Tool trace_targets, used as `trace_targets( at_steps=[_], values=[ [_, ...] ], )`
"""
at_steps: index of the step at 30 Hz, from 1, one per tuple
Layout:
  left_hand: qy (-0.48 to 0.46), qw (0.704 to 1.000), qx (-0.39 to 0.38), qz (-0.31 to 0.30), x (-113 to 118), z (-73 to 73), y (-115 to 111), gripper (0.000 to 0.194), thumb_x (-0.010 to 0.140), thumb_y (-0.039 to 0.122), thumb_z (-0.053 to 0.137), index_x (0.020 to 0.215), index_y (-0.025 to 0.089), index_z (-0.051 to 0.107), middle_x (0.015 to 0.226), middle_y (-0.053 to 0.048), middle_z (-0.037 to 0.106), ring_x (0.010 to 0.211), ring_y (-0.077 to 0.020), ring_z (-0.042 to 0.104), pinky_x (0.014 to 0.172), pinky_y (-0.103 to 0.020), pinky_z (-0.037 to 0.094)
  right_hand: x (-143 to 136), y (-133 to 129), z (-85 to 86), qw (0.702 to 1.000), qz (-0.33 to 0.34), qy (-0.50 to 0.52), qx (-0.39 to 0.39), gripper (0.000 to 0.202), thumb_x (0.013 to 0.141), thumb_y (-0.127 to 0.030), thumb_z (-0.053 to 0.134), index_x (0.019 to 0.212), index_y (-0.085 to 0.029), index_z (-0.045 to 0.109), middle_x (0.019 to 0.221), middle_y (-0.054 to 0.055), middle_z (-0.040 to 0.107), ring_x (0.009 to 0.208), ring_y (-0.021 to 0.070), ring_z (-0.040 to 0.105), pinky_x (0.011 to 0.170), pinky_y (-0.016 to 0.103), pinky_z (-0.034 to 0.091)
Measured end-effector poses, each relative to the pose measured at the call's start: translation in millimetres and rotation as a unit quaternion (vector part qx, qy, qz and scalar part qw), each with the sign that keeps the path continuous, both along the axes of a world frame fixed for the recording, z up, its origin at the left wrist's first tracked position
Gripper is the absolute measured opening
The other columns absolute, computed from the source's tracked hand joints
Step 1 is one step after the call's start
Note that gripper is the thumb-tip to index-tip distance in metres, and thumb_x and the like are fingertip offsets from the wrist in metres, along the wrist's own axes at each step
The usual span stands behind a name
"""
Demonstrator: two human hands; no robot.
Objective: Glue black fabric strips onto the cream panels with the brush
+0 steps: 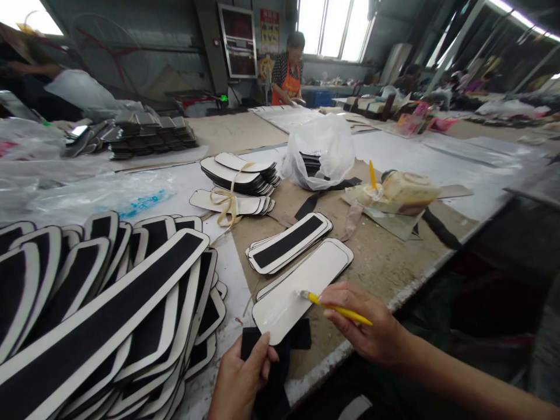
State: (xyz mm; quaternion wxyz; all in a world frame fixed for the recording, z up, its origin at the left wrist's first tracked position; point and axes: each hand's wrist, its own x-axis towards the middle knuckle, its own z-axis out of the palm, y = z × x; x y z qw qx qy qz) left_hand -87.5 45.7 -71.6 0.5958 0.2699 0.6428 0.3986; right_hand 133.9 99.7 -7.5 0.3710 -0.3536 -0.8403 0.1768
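My right hand is closed around a yellow-handled brush. Its bristles touch the pale face of a long rounded panel, where a shiny wet patch shows. My left hand pinches the near end of that panel between thumb and fingers. More pale panels lie under it. Just beyond sits a small stack of panels with a black strip on top. Black strips of material lie beneath the near end, by my left hand.
Many black-and-white panels are heaped at left. Beyond are a tied panel bundle, a white plastic bag and a stained container beside another yellow handle. A person in an orange apron stands across the table.
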Motion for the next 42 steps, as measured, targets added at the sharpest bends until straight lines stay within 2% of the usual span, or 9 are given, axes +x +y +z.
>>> trace_targets(
  at_steps=[5, 8, 11, 17, 23, 29, 32, 35, 42],
  values=[
    [-0.006, 1.000, 0.005, 0.024, 3.2, 5.0, 0.5, 0.050, 0.056, 0.061, 0.070, 0.054, 0.013, 0.058, 0.039, 0.003, 0.042, 0.037, -0.0061, 0.033, 0.038, -0.019, 0.019, -0.1, 3.5, 0.1, 0.997, -0.064, 0.048, 0.002, 0.020, 0.084, -0.015, 0.055, 0.102, -0.022, 0.061, 0.092, 0.007, 0.067, 0.089, 0.0199, 0.063, 0.079, 0.033, 0.054],
    [-0.011, 1.000, -0.002, 0.030, 4.5, 9.1, 2.0, 0.048, 0.054, 0.059, 0.071, 0.055, 0.013, 0.057, 0.038, 0.003, 0.043, 0.036, -0.0066, 0.033, 0.038, -0.019, 0.020, -4.0, 1.9, -4.7, 0.999, -0.029, 0.020, -0.013, 0.022, 0.084, -0.014, 0.055, 0.103, -0.023, 0.061, 0.092, 0.007, 0.067, 0.090, 0.0200, 0.063, 0.080, 0.033, 0.053],
    [-0.014, 0.999, -0.004, 0.032, 5.2, 15.4, 2.1, 0.045, 0.057, 0.056, 0.071, 0.057, 0.013, 0.058, 0.041, 0.003, 0.045, 0.038, -0.0066, 0.035, 0.039, -0.019, 0.022, -17.3, -8.3, -2.8, 0.994, -0.002, 0.063, -0.089, 0.018, 0.086, -0.017, 0.054, 0.102, -0.023, 0.060, 0.092, 0.006, 0.066, 0.089, 0.0188, 0.063, 0.078, 0.031, 0.054],
    [-0.014, 0.999, 0.020, 0.021, 5.9, 19.9, -1.1, 0.043, 0.066, 0.054, 0.065, 0.061, 0.012, 0.059, 0.045, 0.003, 0.046, 0.043, -0.0071, 0.037, 0.042, -0.019, 0.024, -32.2, -7.8, -0.4, 0.944, -0.072, 0.192, -0.257, 0.018, 0.089, -0.033, 0.049, 0.089, -0.020, 0.061, 0.080, 0.004, 0.062, 0.063, 0.0145, 0.062, 0.058, 0.026, 0.054],
    [-0.016, 0.999, 0.031, 0.032, 6.2, 16.2, -2.1, 0.040, 0.067, 0.051, 0.064, 0.062, 0.012, 0.059, 0.046, 0.002, 0.047, 0.044, -0.0073, 0.036, 0.041, -0.019, 0.024, -14.6, 2.6, -5.2, 0.952, -0.131, 0.154, -0.230, 0.020, 0.087, -0.037, 0.053, 0.088, -0.019, 0.062, 0.086, 0.005, 0.062, 0.070, 0.0169, 0.062, 0.063, 0.028, 0.053],
    [-0.005, 0.999, 0.026, 0.030, 7.3, 16.9, -2.1, 0.040, 0.066, 0.051, 0.065, 0.060, 0.012, 0.059, 0.045, 0.003, 0.046, 0.043, -0.0072, 0.036, 0.042, -0.019, 0.025, -31.3, -2.6, -1.4, 0.940, -0.065, 0.206, -0.264, 0.019, 0.089, -0.036, 0.050, 0.088, -0.019, 0.060, 0.080, 0.004, 0.062, 0.063, 0.0141, 0.062, 0.059, 0.026, 0.054],
    [0.000, 0.999, 0.026, 0.031, 7.2, 16.5, -2.9, 0.042, 0.065, 0.053, 0.065, 0.061, 0.012, 0.059, 0.045, 0.003, 0.046, 0.042, -0.0073, 0.037, 0.041, -0.018, 0.025, -23.9, 3.6, -8.6, 0.959, -0.087, 0.154, -0.221, 0.019, 0.088, -0.034, 0.050, 0.088, -0.019, 0.061, 0.083, 0.005, 0.063, 0.070, 0.0159, 0.063, 0.065, 0.028, 0.054],
    [0.003, 0.999, 0.021, 0.041, 7.3, 15.0, -3.2, 0.043, 0.064, 0.055, 0.067, 0.060, 0.012, 0.059, 0.045, 0.002, 0.046, 0.043, -0.0073, 0.037, 0.041, -0.018, 0.026, 4.3, 16.0, -11.9, 0.980, -0.136, 0.078, -0.126, 0.015, 0.087, -0.032, 0.052, 0.088, -0.020, 0.061, 0.085, 0.006, 0.064, 0.081, 0.0191, 0.062, 0.077, 0.033, 0.052],
    [0.007, 0.997, 0.029, 0.077, 9.9, 1.0, -1.5, 0.047, 0.057, 0.059, 0.070, 0.058, 0.013, 0.059, 0.046, 0.000, 0.051, 0.041, -0.0072, 0.037, 0.039, -0.018, 0.027, 61.9, 40.5, -2.6, 0.983, -0.182, -0.026, 0.028, 0.011, 0.087, -0.025, 0.053, 0.095, -0.022, 0.059, 0.090, 0.007, 0.064, 0.087, 0.0210, 0.062, 0.081, 0.037, 0.050]
  ],
)
